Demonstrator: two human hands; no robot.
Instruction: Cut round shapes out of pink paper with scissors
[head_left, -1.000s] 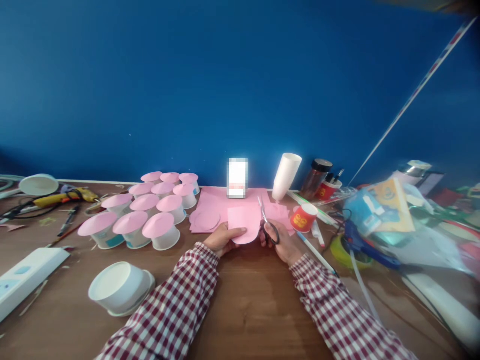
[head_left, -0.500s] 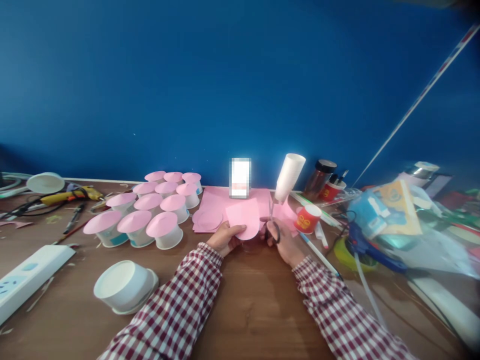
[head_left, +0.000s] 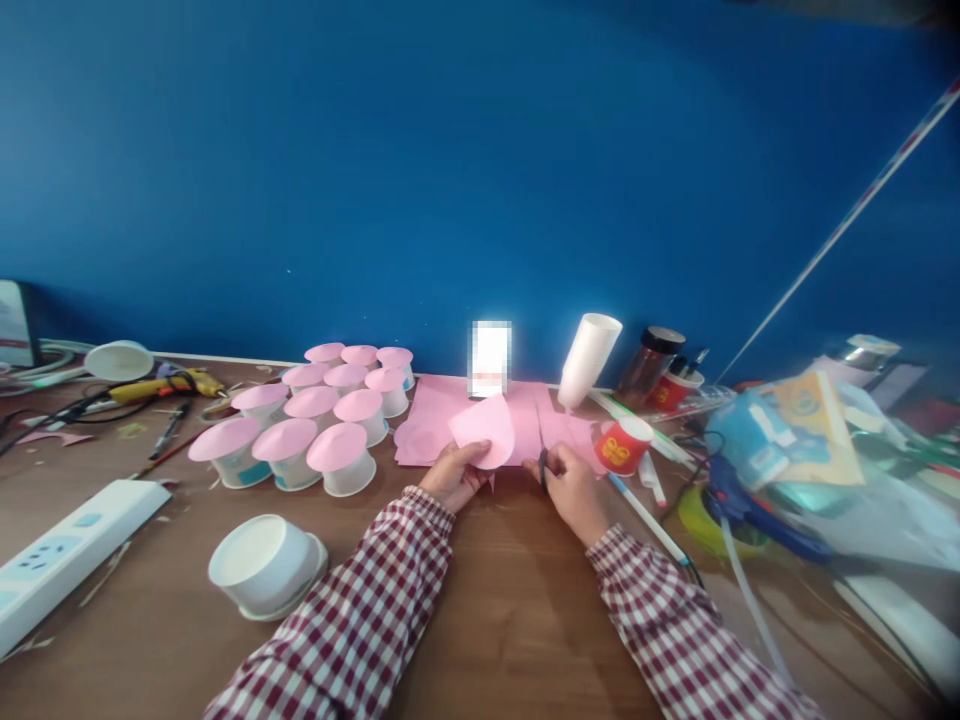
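My left hand (head_left: pixel 456 478) pinches a piece of pink paper (head_left: pixel 491 430) with one rounded edge, thumb on top. To its right, my right hand (head_left: pixel 570 485) is closed round the dark handles of a pair of scissors (head_left: pixel 543 462), whose blades point away from me, apart from the held paper. Behind both hands lie flat pink sheets (head_left: pixel 435 400). Several white paper cups topped with pink paper cones (head_left: pixel 341 450) stand in rows to the left.
Nearer on the left lie white tubs (head_left: pixel 259 560) and a power strip (head_left: pixel 75 550), with a yellow glue gun (head_left: pixel 169 385) behind. At right are a cup stack (head_left: pixel 589 360), a red paper cup (head_left: pixel 624 445), a lidded jar (head_left: pixel 649 365) and plastic bags (head_left: pixel 780 430).
The held paper has turned and now shows a pointed corner at its top. My right hand with the scissors has drawn slightly away from it. The whole view has shifted a little.
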